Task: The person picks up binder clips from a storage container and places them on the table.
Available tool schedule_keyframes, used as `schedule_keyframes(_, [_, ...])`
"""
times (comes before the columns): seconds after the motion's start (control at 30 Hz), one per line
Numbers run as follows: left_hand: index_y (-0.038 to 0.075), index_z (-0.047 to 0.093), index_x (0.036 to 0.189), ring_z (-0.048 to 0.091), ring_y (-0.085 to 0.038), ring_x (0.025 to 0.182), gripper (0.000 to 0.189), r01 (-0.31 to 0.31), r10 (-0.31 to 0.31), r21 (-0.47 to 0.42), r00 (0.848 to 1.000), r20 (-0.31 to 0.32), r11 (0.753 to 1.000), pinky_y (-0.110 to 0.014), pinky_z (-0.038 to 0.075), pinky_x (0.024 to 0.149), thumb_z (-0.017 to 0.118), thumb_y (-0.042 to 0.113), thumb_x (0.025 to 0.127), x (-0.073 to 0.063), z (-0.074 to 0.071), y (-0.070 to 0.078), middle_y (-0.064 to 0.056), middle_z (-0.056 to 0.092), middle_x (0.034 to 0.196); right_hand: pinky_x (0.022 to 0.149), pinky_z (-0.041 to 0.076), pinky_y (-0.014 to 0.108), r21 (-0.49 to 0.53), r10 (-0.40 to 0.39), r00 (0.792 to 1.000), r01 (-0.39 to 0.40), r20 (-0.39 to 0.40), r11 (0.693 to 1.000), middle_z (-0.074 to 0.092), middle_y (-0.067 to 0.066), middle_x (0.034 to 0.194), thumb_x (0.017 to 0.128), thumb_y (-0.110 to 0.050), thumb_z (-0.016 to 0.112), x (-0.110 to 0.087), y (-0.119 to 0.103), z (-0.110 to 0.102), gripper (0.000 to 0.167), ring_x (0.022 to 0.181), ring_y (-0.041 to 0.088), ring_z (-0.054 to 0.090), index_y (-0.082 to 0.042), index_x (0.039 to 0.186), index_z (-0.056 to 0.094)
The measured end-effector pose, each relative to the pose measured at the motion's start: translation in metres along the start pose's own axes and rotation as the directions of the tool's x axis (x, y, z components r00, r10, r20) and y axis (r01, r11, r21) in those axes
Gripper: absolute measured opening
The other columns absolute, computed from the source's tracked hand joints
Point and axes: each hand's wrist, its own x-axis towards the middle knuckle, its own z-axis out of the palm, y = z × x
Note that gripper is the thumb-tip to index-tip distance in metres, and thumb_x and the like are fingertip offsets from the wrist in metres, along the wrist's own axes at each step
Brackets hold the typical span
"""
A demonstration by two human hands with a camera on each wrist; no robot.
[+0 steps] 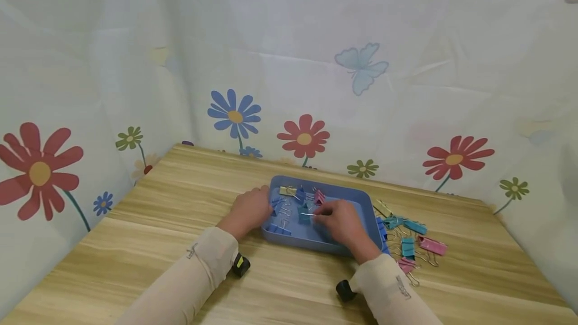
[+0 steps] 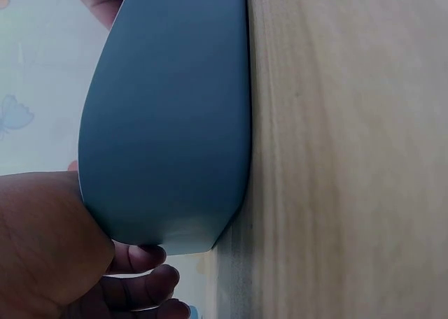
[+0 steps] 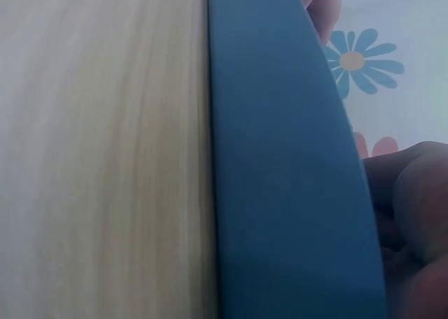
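Note:
A shallow blue tray (image 1: 311,245) sits on the wooden table with several binder clips in it. My left hand (image 1: 250,209) grips the tray's left end; in the left wrist view, fingers (image 2: 143,287) curl around its outer wall. Over the middle of the tray, my right hand (image 1: 340,219) pinches the wire handle of a teal binder clip (image 1: 304,213). Near it in the tray lie a pink binder clip (image 1: 319,197), a yellow binder clip (image 1: 287,191) and blue binder clips (image 1: 279,229). In the right wrist view the tray's wall partly hides the right hand (image 3: 416,214) and its fingertips.
Right of the tray, a loose pile on the table holds teal clips (image 1: 408,247), pink clips (image 1: 432,245) and a yellow clip (image 1: 383,208). Some blue clips (image 1: 383,227) lie against the tray's right side. A flower-printed curtain (image 1: 388,129) stands behind the table.

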Motion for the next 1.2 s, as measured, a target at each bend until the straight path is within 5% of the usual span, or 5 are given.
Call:
schedule_keyframes(0.27, [-0.003,0.054,0.12,0.065,-0.032,0.091,0.038,-0.007,0.007,-0.013,1.0,-0.003,1.0,-0.047,0.053,0.077,0.059,0.022,0.091,-0.001,-0.003,0.002,-0.018,0.065,0.099,0.071,0.049,0.031,0.112,0.016,1.0,-0.013,-0.024,0.994,0.073,-0.002,0.091,0.083,-0.011,0.073,-0.008,-0.008,-0.009,0.006,0.084,0.015,0.061,-0.017,0.085,0.074])
schedule_keyframes(0.53, [-0.005,0.052,0.124,0.065,-0.032,0.094,0.041,-0.006,0.007,-0.025,1.0,0.021,1.0,-0.046,0.053,0.08,0.058,0.021,0.092,-0.001,-0.003,0.001,-0.019,0.065,0.104,0.074,0.05,0.032,0.352,0.058,0.997,-0.07,0.046,0.933,0.072,-0.001,0.097,0.084,-0.017,0.074,-0.017,-0.009,-0.023,0.01,0.089,0.015,0.064,-0.015,0.093,0.073])
schedule_keyframes(0.87, [-0.005,0.05,0.126,0.065,-0.031,0.095,0.042,-0.01,0.011,-0.034,1.0,0.028,0.999,-0.046,0.053,0.083,0.057,0.02,0.093,0.0,-0.001,0.001,-0.019,0.066,0.104,0.08,0.051,0.041,0.444,0.051,0.998,-0.06,0.032,0.894,0.07,0.004,0.099,0.088,-0.023,0.07,-0.035,-0.003,-0.047,0.016,0.091,0.016,0.065,-0.013,0.101,0.072])
schedule_keyframes(1.2, [-0.005,0.049,0.127,0.063,-0.024,0.082,0.042,0.004,-0.002,-0.05,0.999,0.045,0.999,-0.045,0.054,0.079,0.057,0.02,0.093,0.001,-0.001,0.001,-0.017,0.067,0.1,0.076,0.054,0.029,0.433,0.1,0.992,-0.059,-0.072,0.899,0.07,0.007,0.095,0.086,-0.029,0.072,-0.057,0.013,-0.073,0.024,0.087,0.018,0.067,-0.011,0.101,0.072])
